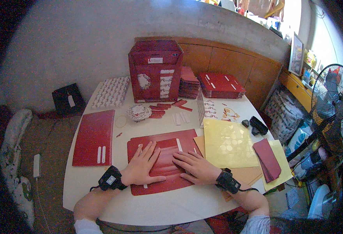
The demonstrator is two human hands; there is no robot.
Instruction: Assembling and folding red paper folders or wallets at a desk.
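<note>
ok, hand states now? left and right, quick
Left hand: open, flat, palm down on the folded red cardboard sheet.
Right hand: open, fingers spread, pressing the same sheet; grips nothing.

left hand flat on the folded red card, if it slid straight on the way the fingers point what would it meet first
Probably the small white strips on the white round table, past the far edge of the red card sheet under the left hand.
</note>
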